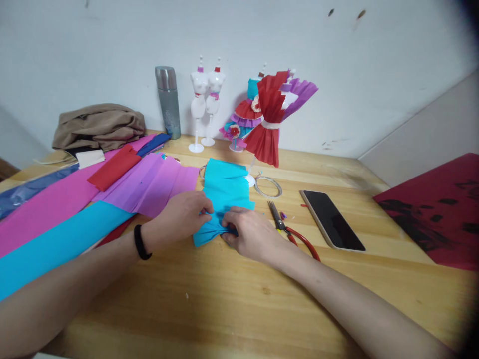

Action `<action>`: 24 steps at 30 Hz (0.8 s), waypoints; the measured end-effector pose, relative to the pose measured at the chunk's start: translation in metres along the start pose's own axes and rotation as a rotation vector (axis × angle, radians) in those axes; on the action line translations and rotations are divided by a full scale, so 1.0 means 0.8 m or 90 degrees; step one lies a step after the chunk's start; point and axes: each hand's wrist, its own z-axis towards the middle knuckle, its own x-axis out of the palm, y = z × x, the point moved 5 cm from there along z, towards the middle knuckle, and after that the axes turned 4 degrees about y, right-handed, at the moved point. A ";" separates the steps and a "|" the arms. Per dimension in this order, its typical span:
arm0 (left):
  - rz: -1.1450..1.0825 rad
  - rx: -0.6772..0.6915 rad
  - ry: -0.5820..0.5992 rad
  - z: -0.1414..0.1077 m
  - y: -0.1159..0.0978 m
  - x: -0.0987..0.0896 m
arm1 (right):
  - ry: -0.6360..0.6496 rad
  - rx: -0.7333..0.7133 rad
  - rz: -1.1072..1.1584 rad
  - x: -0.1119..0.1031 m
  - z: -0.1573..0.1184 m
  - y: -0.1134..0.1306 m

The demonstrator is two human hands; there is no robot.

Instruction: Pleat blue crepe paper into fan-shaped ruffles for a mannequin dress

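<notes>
A piece of turquoise crepe paper (226,182) lies on the wooden table, its near part gathered into folds. My right hand (245,230) pinches these folds from the right, thumb below and fingers above. At the paper's left edge, my left hand (189,212) is closed with thumb and forefinger on the paper; a black band circles that wrist. Just right of my right hand are pliers (286,227) with red handles. Beyond the paper stands a small white dress form (288,99) wearing a pleated red and purple paper dress with a white waistband.
Pink, purple, red and turquoise crepe sheets (67,214) spread across the left. A phone (333,219) and a wire coil (268,187) lie to the right. Behind stand two bare dress forms (198,99), another dressed form (252,89), a flask (168,102) and brown cloth (99,124).
</notes>
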 end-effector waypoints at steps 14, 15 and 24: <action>0.085 0.048 0.052 -0.009 -0.021 0.035 | 0.006 0.010 0.008 -0.004 0.002 0.004; 0.105 0.052 0.057 -0.010 -0.023 0.039 | 0.010 0.013 0.007 -0.004 0.002 0.004; 0.093 0.026 0.061 -0.007 -0.022 0.044 | 0.014 0.005 -0.040 -0.001 0.003 0.010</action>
